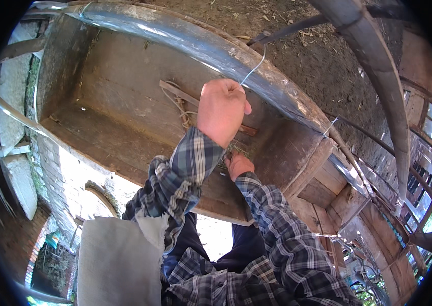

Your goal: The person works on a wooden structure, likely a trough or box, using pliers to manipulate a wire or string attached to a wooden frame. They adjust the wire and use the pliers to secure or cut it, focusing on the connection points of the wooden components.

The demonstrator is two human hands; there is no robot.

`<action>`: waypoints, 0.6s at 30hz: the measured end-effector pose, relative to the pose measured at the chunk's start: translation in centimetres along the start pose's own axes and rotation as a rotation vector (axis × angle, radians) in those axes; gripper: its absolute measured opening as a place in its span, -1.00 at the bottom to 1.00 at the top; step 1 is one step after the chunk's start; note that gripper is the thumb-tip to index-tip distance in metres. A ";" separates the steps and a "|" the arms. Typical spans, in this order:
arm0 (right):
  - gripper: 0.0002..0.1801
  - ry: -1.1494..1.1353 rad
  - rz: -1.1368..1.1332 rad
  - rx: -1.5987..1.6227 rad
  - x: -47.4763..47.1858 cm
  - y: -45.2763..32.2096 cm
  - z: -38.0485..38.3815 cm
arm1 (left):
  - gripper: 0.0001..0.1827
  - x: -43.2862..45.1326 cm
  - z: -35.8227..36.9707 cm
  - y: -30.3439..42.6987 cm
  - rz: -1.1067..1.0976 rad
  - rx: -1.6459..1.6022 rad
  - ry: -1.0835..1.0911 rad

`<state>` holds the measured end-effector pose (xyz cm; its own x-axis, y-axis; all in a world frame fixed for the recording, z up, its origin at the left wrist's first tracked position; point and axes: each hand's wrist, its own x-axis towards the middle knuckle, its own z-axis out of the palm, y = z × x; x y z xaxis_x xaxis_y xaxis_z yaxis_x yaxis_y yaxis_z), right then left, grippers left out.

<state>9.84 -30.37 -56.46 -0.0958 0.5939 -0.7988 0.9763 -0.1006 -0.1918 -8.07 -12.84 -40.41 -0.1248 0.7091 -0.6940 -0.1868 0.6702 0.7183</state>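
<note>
Over a long wooden feeding trough (124, 141), my left hand (221, 109) is raised with its fingers curled closed. A light cord (256, 69) runs from the trough's far edge down to the fingers; whether they grip it is hidden by the hand. Lower down, near the right end of the trough, my right hand (239, 164) has its fingers at a small bunch of dry grass (241, 148). How firmly it holds the grass is hard to tell. Behind my left hand lies a wooden piece (181, 92) with rope (183, 114) tied about it.
Wooden poles (376, 57) cross above the trough's far side, with bare earth (307, 72) beyond. Another cord (330, 126) is tied at the far right corner. An open wooden box (317, 191) adjoins the trough's right end. A brick wall (55, 172) stands at the left.
</note>
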 end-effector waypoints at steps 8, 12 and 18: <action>-0.58 -0.011 -0.533 0.707 0.0 -0.3 -10.6 | -0.79 6.8 -3.2 1.9 0.505 0.385 -0.219; -0.55 -0.428 -0.164 1.371 -2.8 -4.7 -15.8 | -0.75 5.8 -1.7 6.4 -0.038 0.603 -0.199; -0.71 -0.374 -0.063 1.649 -6.8 -9.6 -18.6 | -0.81 5.4 -2.5 7.7 -0.089 0.532 -0.252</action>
<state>4.69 -18.65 -38.59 -0.3969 0.4459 -0.8023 -0.2352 -0.8943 -0.3807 -12.62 -4.43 -38.71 0.1163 0.6319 -0.7663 0.3362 0.7010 0.6290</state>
